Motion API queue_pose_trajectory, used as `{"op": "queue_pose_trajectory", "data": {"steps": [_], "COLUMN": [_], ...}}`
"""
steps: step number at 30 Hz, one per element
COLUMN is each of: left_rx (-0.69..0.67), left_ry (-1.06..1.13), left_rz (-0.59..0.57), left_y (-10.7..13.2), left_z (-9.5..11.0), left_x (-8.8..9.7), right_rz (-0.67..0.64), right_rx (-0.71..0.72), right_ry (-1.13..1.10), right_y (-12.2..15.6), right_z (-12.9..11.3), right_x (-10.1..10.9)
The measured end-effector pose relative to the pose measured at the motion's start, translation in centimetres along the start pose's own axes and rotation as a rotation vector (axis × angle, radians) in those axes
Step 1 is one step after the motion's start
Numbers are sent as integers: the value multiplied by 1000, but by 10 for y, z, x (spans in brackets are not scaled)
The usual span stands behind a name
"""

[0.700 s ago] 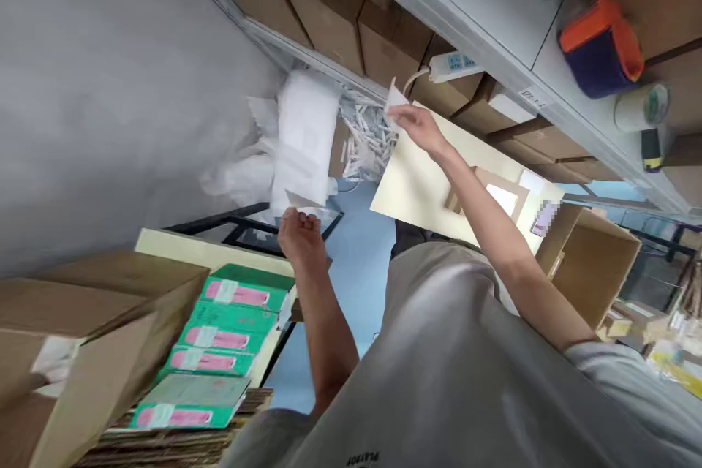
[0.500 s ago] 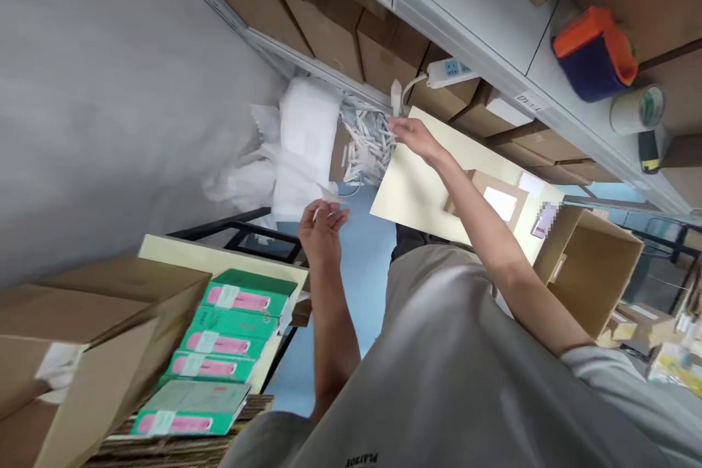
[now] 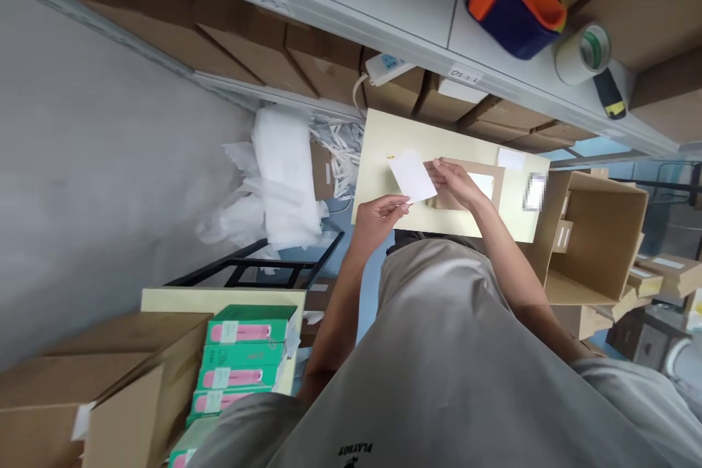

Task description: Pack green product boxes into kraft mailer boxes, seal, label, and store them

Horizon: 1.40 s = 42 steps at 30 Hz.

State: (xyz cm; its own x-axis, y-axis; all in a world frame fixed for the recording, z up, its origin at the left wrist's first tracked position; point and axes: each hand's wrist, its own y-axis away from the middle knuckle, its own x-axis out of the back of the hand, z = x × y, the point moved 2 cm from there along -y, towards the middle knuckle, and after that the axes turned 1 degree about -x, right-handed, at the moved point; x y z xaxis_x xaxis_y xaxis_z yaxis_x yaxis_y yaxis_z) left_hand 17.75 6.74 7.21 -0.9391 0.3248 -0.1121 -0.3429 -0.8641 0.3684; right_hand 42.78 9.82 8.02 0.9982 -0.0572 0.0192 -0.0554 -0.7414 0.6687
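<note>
My left hand [image 3: 380,221] pinches the lower corner of a small white label sheet [image 3: 412,177] between thumb and fingers, over the pale yellow table [image 3: 378,131]. My right hand [image 3: 456,181] is at the sheet's right edge, fingers stretched out; whether they touch it I cannot tell. Partly beneath my right hand, a flat brown cardboard box [image 3: 497,187] lies on the table, a white label [image 3: 483,185] on its top. My right hand and forearm hide part of the box.
To the left are a white foam roll [image 3: 285,172] and a heap of white strips [image 3: 343,153]. Green boxes [image 3: 241,356] are stacked lower left. A large open carton [image 3: 597,234] and a phone [image 3: 534,191] are at right. A shelf [image 3: 351,22] runs overhead, holding a tape roll [image 3: 582,53].
My left hand has carried the white label sheet right, over the table. My right hand has come away from the strip heap to the sheet's edge. The view has turned.
</note>
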Motion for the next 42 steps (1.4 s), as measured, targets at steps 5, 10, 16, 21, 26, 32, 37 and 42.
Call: {"op": "queue_pose_trajectory", "data": {"steps": [5,10,16,21,26,32,37,42], "left_rx": [-99,-204,-285,-305,-234,-122,-74,-75], "left_ry": [-242,-416,-494,-582,-668,-783,-784,-666], "left_rz": [-205,-420,-550,-524,-480,-372,-333,-268], "left_y": [-2,6,15,11,1,-16,-17,-11], "left_z": [25,62,90,91,81,55,44,46], "left_x": [-32,-72,-118,-144,-163,-167,-175,-190], "right_rz": [90,21,-210,-184,-70,231,293,433], "right_rx": [24,105,66,81,112,234,282,234], "right_ry": [-76,14,106,63,82,91,85,72], "right_y": [16,27,47,67,86,102,102,94], "right_z": [16,33,52,61,71,78,81,92], "right_x": [50,90,121,153,176,198,209,220]}}
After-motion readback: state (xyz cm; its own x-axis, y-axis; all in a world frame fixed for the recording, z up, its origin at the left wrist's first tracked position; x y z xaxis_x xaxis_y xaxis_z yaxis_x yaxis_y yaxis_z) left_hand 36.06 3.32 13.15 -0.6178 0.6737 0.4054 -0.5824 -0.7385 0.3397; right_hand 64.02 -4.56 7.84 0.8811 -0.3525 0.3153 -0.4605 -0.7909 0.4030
